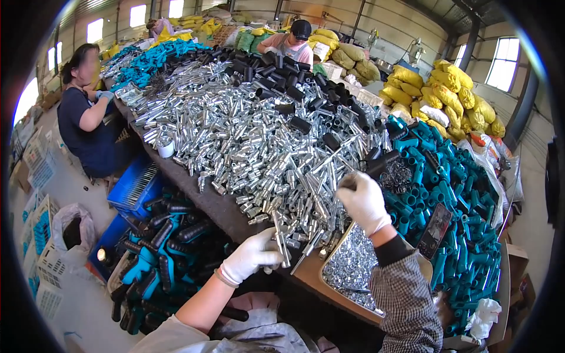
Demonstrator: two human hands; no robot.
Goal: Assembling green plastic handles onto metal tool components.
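Observation:
My left hand (252, 257), in a white glove, grips a slim shiny metal rod (281, 240) between thumb and fingers, at the near edge of a big heap of metal fittings (247, 150). To the right, my white-gloved right hand (363, 204) hovers over the heap's near right side with its fingers curled together. Whatever it may hold is too small to make out. Below that hand lies a tray (323, 275) filled with small shiny metal pieces (351, 262). A cluster of dark small rings or springs (398, 176) sits just beyond it.
Teal plastic tubes (465, 247) are piled at right, with a phone (435, 229) on them. Black sleeves (300, 124) cover the heap's far side. Black-and-teal handles (170, 235) and a blue crate (135, 191) stand lower left. Co-workers (88, 117) (294, 47) are around the table.

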